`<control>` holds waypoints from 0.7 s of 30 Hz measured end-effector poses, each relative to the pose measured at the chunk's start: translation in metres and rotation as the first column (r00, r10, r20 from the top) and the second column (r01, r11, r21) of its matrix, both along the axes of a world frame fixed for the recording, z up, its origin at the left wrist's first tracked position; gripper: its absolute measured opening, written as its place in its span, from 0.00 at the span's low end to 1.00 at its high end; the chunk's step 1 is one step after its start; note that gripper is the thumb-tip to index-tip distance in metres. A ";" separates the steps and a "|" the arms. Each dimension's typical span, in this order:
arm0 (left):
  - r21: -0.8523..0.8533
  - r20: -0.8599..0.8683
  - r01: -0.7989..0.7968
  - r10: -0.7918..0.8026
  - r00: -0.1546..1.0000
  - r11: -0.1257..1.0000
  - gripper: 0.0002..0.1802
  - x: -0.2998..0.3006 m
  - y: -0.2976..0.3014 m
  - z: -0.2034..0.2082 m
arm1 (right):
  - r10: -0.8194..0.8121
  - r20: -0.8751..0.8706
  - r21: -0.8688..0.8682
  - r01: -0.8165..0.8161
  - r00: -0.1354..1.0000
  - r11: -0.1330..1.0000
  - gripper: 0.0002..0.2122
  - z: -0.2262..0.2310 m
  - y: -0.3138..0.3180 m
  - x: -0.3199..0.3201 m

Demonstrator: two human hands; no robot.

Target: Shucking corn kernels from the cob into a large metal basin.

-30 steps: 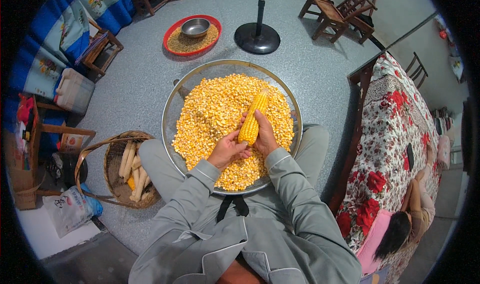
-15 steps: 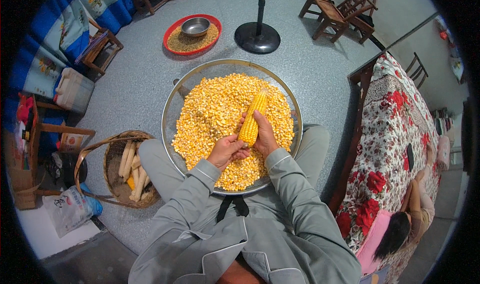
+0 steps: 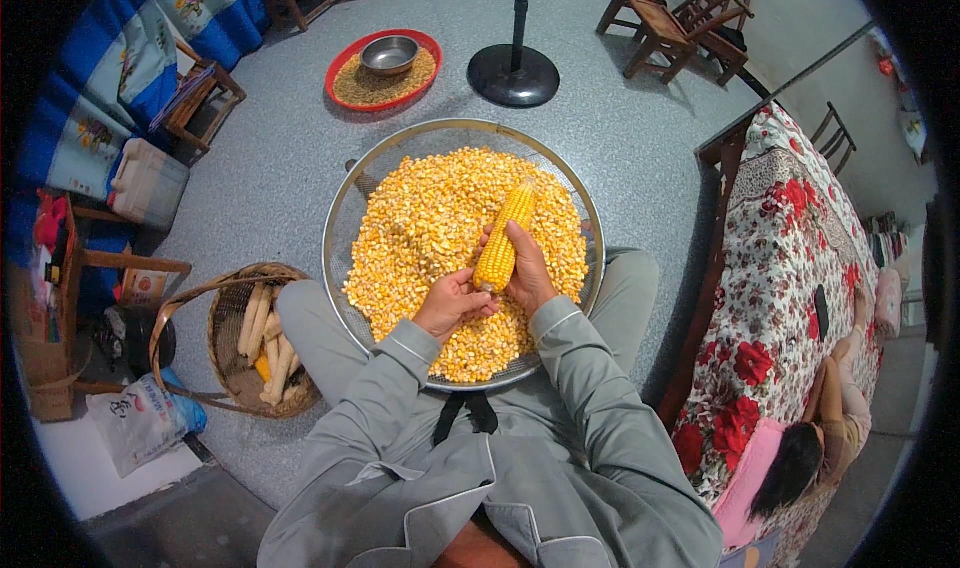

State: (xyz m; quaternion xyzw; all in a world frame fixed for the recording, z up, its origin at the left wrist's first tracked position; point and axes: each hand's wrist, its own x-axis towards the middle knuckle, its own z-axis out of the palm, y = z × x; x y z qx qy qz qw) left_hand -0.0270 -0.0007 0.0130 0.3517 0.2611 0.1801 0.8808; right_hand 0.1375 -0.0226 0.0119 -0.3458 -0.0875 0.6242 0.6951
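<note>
A yellow ear of corn (image 3: 510,230) slants over a heap of loose corn kernels (image 3: 410,233) in a round mesh sieve (image 3: 336,200) on my lap. My right hand (image 3: 531,270) is wrapped round the lower half of the ear, thumb along its side. At the ear's lower end is my left hand (image 3: 452,302), its thumb and bent fingers closed against the tip. Rows of kernels cover the visible side of the ear; its underside is hidden by my right hand.
Left of my knee, a wicker basket (image 3: 218,336) holds several bare cobs (image 3: 272,353). Ahead are a red tray (image 3: 333,93) of grain with a metal bowl (image 3: 390,54) and a black stand base (image 3: 514,76). A person (image 3: 825,418) lies on the flowered bed (image 3: 750,363) at right.
The lower end of the ear has shifted slightly left and down. My left thumb and fingers have moved a little at that end; my right hand keeps its hold.
</note>
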 end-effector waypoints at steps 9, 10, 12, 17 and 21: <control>-0.085 -0.113 -0.008 -0.001 0.994 0.996 0.21 -0.001 0.002 0.000 | 0.050 0.051 -0.010 -0.050 0.997 0.999 0.18 0.001 0.000 -0.002; -0.070 -0.111 -0.003 -0.004 0.994 0.998 0.20 -0.001 0.002 -0.001 | 0.056 0.057 -0.013 -0.056 0.997 0.998 0.18 0.001 0.000 -0.003; -0.055 -0.108 0.001 -0.007 0.994 0.998 0.20 -0.001 0.002 -0.002 | 0.058 0.067 -0.011 -0.057 0.996 0.998 0.19 0.001 0.000 -0.002; -0.027 -0.108 0.002 -0.005 0.994 1.000 0.20 0.000 0.001 0.003 | 0.038 0.030 -0.021 -0.038 0.999 0.999 0.19 0.004 -0.001 -0.001; -0.042 -0.092 0.001 -0.005 0.996 0.999 0.19 0.000 0.001 0.003 | 0.048 0.019 -0.025 -0.048 0.999 0.999 0.19 0.003 0.000 -0.001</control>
